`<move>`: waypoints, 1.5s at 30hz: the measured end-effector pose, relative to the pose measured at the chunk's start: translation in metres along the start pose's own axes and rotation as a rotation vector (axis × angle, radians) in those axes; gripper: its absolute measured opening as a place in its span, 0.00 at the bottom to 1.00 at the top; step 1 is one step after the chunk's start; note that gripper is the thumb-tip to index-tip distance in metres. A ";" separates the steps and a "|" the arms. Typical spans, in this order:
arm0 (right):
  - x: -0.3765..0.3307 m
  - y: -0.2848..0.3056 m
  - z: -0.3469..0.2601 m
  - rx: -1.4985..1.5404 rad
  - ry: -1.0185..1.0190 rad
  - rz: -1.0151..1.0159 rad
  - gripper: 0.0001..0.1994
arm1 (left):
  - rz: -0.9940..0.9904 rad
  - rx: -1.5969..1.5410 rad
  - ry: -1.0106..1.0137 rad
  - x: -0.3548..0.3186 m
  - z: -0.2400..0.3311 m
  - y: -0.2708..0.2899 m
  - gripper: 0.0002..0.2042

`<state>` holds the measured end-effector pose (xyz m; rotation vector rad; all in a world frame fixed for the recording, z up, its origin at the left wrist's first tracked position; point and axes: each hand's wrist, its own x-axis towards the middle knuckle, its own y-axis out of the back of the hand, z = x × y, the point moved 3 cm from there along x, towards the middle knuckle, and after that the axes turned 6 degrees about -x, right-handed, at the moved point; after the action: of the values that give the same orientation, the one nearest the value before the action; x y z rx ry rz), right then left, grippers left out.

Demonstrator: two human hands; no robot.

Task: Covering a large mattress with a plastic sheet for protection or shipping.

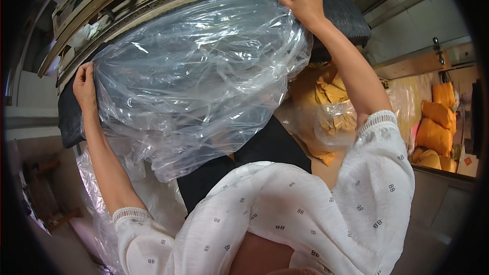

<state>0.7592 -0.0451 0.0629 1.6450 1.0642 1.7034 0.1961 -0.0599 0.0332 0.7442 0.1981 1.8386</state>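
Clear, crinkled plastic sheet [193, 71] hangs between left hand [85, 87] and right hand [305, 6], each pinching its edge.

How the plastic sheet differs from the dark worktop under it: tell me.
The plastic sheet is clear and shiny with bright glints, while the dark worktop is opaque and much duller.
The plastic sheet is crumpled into many folds; the dark worktop looks far smoother where it shows.
The plastic sheet is pinched by the left hand and right hand; neither grips the dark worktop.
Both stretch broadly across in front of the person.
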 end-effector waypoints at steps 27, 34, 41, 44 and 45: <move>0.032 -0.040 -0.044 0.850 -0.101 -0.283 0.11 | 0.474 -0.366 0.491 -0.256 0.026 0.079 0.07; 0.058 0.024 -0.065 1.259 -0.389 0.236 0.05 | 0.750 -0.622 -0.037 -0.105 0.093 0.097 0.07; 0.035 -0.088 0.011 0.827 -0.538 0.363 0.10 | 0.408 -0.275 0.016 0.003 -0.016 0.000 0.09; 0.042 -0.085 0.013 0.607 -0.439 0.312 0.10 | 0.372 -0.148 0.087 0.028 -0.023 -0.009 0.11; 0.044 -0.085 0.015 0.601 -0.435 0.311 0.10 | 0.342 -0.181 0.094 0.035 -0.021 -0.013 0.12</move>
<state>0.7570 0.0397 0.0166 2.5281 1.2087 1.1452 0.1871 -0.0192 0.0241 0.5909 -0.0388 2.1844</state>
